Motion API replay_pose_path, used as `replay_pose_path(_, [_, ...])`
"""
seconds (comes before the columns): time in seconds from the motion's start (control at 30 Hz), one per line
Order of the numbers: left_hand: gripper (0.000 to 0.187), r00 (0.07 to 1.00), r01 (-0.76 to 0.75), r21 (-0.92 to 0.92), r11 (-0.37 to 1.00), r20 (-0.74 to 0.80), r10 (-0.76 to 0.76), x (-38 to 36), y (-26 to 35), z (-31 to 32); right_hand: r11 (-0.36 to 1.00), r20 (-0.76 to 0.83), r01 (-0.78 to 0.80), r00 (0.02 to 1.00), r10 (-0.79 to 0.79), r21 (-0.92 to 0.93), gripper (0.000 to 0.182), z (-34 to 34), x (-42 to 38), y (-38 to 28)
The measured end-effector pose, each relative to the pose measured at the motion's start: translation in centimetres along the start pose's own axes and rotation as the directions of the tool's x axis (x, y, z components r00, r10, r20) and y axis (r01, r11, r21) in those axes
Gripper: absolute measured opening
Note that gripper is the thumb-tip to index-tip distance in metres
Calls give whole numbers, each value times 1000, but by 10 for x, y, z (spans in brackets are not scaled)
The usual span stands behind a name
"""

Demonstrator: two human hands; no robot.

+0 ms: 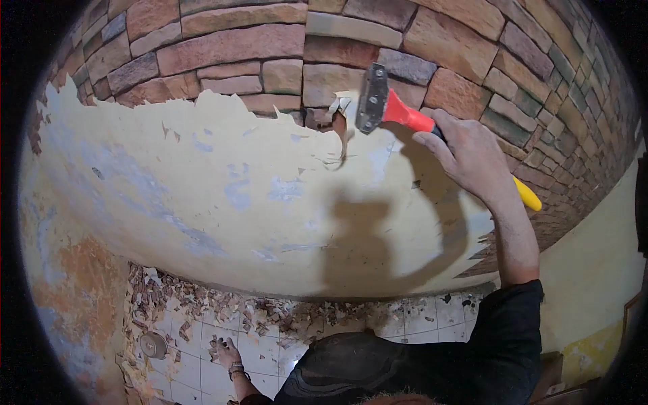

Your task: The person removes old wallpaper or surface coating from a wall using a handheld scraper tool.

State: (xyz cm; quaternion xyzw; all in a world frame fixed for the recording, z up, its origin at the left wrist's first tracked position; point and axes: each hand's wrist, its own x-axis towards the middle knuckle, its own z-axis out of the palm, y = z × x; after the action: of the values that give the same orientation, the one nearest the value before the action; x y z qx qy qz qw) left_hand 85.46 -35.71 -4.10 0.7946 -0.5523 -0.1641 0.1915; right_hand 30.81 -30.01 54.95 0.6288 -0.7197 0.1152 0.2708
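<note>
My right hand (472, 152) is wrapped round the handle of a wall scraper (408, 116), which has a wide dark metal head, a red neck and a yellow handle end. The scraper's head is at the torn lower edge of the stone-patterned wallpaper (233, 54). Just left of the head, a curled strip of wallpaper (341, 131) hangs loose over the bared wall (270, 162). Low on the left, my left hand (227, 354), with a band at its wrist, hangs above the floor. Its fingers look slightly apart, and I make out nothing in them.
Torn wallpaper scraps (196, 300) litter the tiled floor (260, 354) along the wall's foot. A round brownish object (154, 345) stands on the tiles at lower left. Another wall with patchy orange and blue paint (84, 283) rises on the left. Shadows fall across the bared wall.
</note>
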Motion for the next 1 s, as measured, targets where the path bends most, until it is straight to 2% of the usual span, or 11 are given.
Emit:
replay_pose_path(0.1, [44,999,37,-13,999,-26,-37,7,15,-16,996,107,-85,990,89,-34,41,-10,-1,1])
replay_pose_path(0.23, [42,993,-76,-93,993,-92,67,23,18,6,999,-57,36,998,-35,17,43,10,11,-8])
replay_pose_path(0.33, [44,994,-101,-143,985,-49,95,17,100,-28,998,65,26,998,-23,-50,45,6,22,-15])
replay_pose_path(0.5, [41,943,-331,-491,806,-142,301,11,192,-85,995,137,30,990,-17,-93,46,-12,25,-11])
replay_pose_path(0.57, [35,893,-447,-513,733,-200,404,7,261,-115,980,92,145,987,-133,-135,45,-4,37,-21])
replay_pose_path(0.63, [37,832,-517,-612,599,-195,520,4,321,-133,978,141,141,983,-120,-155,45,-7,34,-21])
replay_pose_path(0.73, [43,679,-683,-613,398,-330,656,-10,386,-167,982,103,137,987,-125,-126,45,-13,23,-10])
replay_pose_path(0.8, [50,586,-737,-620,267,-390,711,-26,425,-190,992,213,3,977,23,-125,46,-25,19,-6])
replay_pose_path(0.83, [55,543,-746,-635,202,-403,737,-34,446,-204,992,211,10,977,17,-125,46,-21,23,-11])
replay_pose_path(0.9, [65,465,-855,-462,237,-480,743,-52,490,-228,984,122,132,986,-118,-117,46,-5,35,-26])
replay_pose_path(1.0, [68,475,-877,-341,338,-513,715,-69,542,-249,985,187,134,976,-112,-110,49,-8,42,-27])
